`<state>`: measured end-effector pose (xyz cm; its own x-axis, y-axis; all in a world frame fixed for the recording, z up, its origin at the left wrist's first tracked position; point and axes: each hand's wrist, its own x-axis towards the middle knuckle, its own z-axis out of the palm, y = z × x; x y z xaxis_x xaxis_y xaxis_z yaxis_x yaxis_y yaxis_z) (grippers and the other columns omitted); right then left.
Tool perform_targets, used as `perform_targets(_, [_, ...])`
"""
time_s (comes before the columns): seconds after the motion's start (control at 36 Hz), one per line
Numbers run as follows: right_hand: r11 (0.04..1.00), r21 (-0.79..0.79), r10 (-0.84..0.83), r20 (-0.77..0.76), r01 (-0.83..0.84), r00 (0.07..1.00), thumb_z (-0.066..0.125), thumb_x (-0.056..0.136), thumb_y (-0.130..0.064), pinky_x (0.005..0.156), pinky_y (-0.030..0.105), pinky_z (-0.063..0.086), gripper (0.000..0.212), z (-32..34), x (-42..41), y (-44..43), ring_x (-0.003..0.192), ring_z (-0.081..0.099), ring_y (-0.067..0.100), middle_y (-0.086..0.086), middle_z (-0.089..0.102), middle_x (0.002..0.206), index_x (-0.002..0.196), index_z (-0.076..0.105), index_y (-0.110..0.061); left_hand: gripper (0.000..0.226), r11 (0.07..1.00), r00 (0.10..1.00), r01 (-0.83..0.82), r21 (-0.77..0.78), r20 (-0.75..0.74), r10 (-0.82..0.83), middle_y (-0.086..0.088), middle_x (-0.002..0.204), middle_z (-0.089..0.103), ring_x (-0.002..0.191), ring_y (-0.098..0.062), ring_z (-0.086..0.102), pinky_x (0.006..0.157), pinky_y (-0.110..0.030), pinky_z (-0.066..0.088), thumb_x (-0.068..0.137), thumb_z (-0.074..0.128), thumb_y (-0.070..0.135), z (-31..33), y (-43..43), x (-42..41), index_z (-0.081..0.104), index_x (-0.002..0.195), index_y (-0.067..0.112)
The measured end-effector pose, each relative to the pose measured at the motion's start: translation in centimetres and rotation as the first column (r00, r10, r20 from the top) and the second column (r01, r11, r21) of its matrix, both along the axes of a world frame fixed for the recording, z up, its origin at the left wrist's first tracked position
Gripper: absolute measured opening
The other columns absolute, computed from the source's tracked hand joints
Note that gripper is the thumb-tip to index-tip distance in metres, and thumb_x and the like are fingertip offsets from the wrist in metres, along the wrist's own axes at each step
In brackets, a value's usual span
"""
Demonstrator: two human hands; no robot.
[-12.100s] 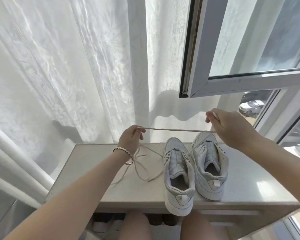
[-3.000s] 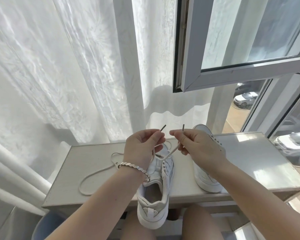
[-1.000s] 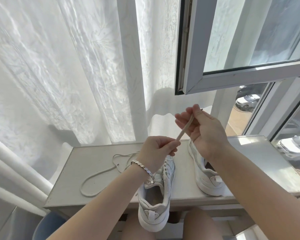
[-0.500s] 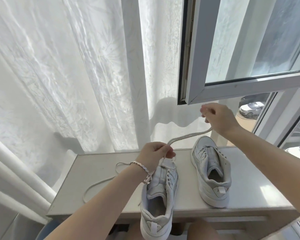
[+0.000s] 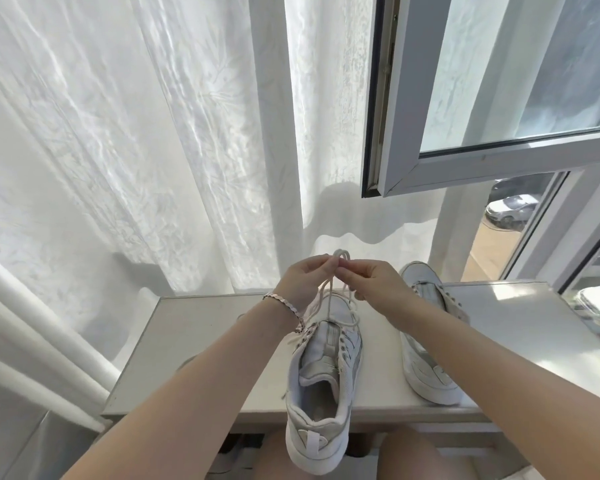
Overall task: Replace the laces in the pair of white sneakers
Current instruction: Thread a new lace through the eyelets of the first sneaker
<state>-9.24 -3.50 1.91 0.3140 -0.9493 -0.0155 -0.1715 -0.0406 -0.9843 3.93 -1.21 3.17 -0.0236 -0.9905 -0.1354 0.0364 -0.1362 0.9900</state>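
Both hands pinch a lace [image 5: 329,299] above a white sneaker [image 5: 323,386].
Fingertips of left hand [image 5: 305,278] and right hand [image 5: 371,285] meet, pinching the lace. It looks soft and limp, best gripped near its tips. Strands drop toward six o'clock into the sneaker on the bench [image 5: 194,341]. Second sneaker [image 5: 426,341] at three o'clock.

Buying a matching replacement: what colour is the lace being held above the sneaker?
The lace is off-white, slightly cream; it shows best in the head view.

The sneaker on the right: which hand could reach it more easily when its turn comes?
Probably the right hand: its forearm passes over the right sneaker, while the left hand is across the nearer sneaker. Both pinch the lace.
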Motion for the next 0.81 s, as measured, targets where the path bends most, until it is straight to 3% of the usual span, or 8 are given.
perform_targets(0.08, [0.999, 0.034, 0.039, 0.019, -0.039, 0.999, 0.062, 0.089, -0.022, 0.056, 0.011, 0.035, 0.016, -0.4, 0.2, -0.1, 0.054, 0.039, 0.001, -0.003, 0.044, 0.063, 0.101, 0.071, -0.021, 0.016, 0.999, 0.999, 0.028, 0.02, -0.033, -0.027, 0.018, 0.08, 0.07, 0.078, 0.016, 0.06, 0.065, -0.006, 0.04, 0.091, 0.056, 0.025, -0.3, 0.1, 0.4, 0.069, 0.082, 0.021])
perform_targets(0.17, [0.996, 0.044, 0.073, 0.01, -0.073, 0.997, 0.059, 0.091, -0.022, 0.056, 0.004, 0.039, 0.019, -0.6, 0.2, -0.1, 0.053, 0.05, -0.009, -0.019, 0.055, 0.053, 0.108, 0.067, -0.019, 0.016, 0.999, 1.0, 0.021, 0.034, -0.021, -0.02, 0.016, 0.081, 0.069, 0.078, 0.014, 0.061, 0.07, -0.012, 0.038, 0.09, 0.057, 0.027, -0.5, 0.2, 0.4, 0.069, 0.082, 0.02])
perform_targets(0.28, [0.999, 0.002, 0.045, -0.023, -0.044, 0.999, 0.059, 0.091, -0.025, 0.081, 0.007, 0.045, 0.019, -1.1, 0.3, -0.3, 0.087, 0.06, -0.003, -0.003, 0.072, 0.087, 0.097, 0.072, -0.013, 0.012, 0.993, 0.986, -0.115, -0.004, 0.124, 0.115, 0.006, 0.094, 0.068, 0.09, 0.002, 0.06, 0.079, -0.012, 0.045, 0.091, 0.059, 0.021, -0.9, 0.7, -0.1, 0.069, 0.096, 0.016])
perform_targets(0.36, [0.997, -0.029, -0.075, 0.036, 0.076, 0.997, 0.054, 0.094, -0.015, 0.071, 0.0, 0.04, 0.017, -1.1, 0.4, -0.5, 0.077, 0.059, -0.01, -0.006, 0.068, 0.081, 0.086, 0.068, -0.009, 0.024, 0.974, 0.774, -0.196, -0.117, 0.591, 0.227, -0.002, 0.115, 0.055, 0.112, -0.014, 0.05, 0.096, -0.026, 0.038, 0.09, 0.056, 0.027, -2.0, 2.1, -0.6, 0.06, 0.112, 0.017])
perform_targets(0.44, [0.991, -0.049, -0.118, 0.107, 0.124, 0.987, 0.05, 0.096, -0.012, 0.074, 0.002, 0.041, 0.016, -0.6, 0.6, -0.8, 0.068, 0.058, -0.014, -0.011, 0.068, 0.073, 0.085, 0.063, -0.01, 0.061, 0.997, 0.451, -0.048, 0.057, 0.892, -0.029, -0.007, 0.119, 0.05, 0.116, -0.024, 0.045, 0.096, -0.033, 0.037, 0.084, 0.05, 0.059, -2.9, 4.0, -1.5, 0.047, 0.121, 0.011])
perform_targets(0.53, [0.98, -0.032, -0.182, 0.228, 0.194, 0.956, 0.049, 0.096, -0.01, 0.083, 0.016, 0.048, 0.02, 0.4, 0.9, -1.2, 0.067, 0.065, -0.002, -0.006, 0.067, 0.065, 0.079, 0.06, -0.015, 0.074, 0.968, 0.383, -0.051, 0.246, 0.9, -0.209, -0.009, 0.106, 0.057, 0.1, -0.026, 0.056, 0.076, -0.032, 0.044, 0.077, 0.051, 0.069, -4.2, 4.5, -2.2, 0.045, 0.115, 0.006])
perform_targets(0.64, [0.975, 0.055, -0.214, 0.454, 0.213, 0.865, 0.045, 0.097, -0.006, 0.061, 0.024, 0.057, 0.021, 3.6, 0.9, -1.4, 0.05, 0.061, 0.01, 0.006, 0.056, 0.065, 0.081, 0.057, -0.006, 0.05, 0.961, 0.401, -0.069, 0.268, 0.889, -0.219, -0.001, 0.074, 0.05, 0.08, -0.023, 0.056, 0.064, -0.028, 0.042, 0.084, 0.051, 0.056, -4.7, 4.2, -2.6, 0.054, 0.095, 0.007])
perform_targets(0.81, [0.949, -0.018, -0.252, 0.557, 0.314, 0.792, 0.047, 0.097, -0.01, 0.054, 0.02, 0.052, 0.021, 9.6, -1.2, -2.3, 0.045, 0.051, 0.005, -0.005, 0.057, 0.053, 0.079, 0.059, -0.011, 0.052, 0.948, 0.311, -0.063, 0.313, 0.909, -0.279, -0.011, 0.11, 0.062, 0.102, -0.027, 0.059, 0.082, -0.033, 0.047, 0.09, 0.044, 0.052, -4.9, 2.9, -1.7, 0.056, 0.111, 0.006])
